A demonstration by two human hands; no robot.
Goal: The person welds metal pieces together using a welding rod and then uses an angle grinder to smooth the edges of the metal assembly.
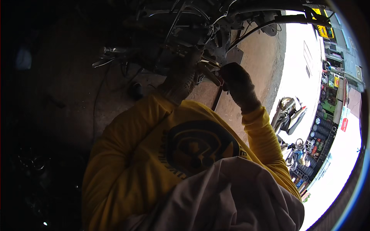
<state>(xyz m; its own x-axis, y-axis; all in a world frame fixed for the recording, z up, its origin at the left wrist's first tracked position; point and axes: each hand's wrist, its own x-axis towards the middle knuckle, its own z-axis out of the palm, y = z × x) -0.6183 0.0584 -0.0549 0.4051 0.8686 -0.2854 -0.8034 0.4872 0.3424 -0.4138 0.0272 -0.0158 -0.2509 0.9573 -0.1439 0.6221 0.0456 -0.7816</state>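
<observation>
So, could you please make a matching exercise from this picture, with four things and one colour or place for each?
Things:
1. left hand
2. right hand
3. sleeves
4. parked motorbike

Descriptions:
A. yellow
B. far right, in bright sunlight
C. in a pale knitted glove, reaching up into the dark machine parts
D. in a dark glove, at a metal rod

Pairs: 1-C, 2-D, 3-A, 4-B

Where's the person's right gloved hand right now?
In the head view, the right hand is right of centre in the upper half, raised against the dark tangle of cables and metal parts, just beside the left hand.
</observation>
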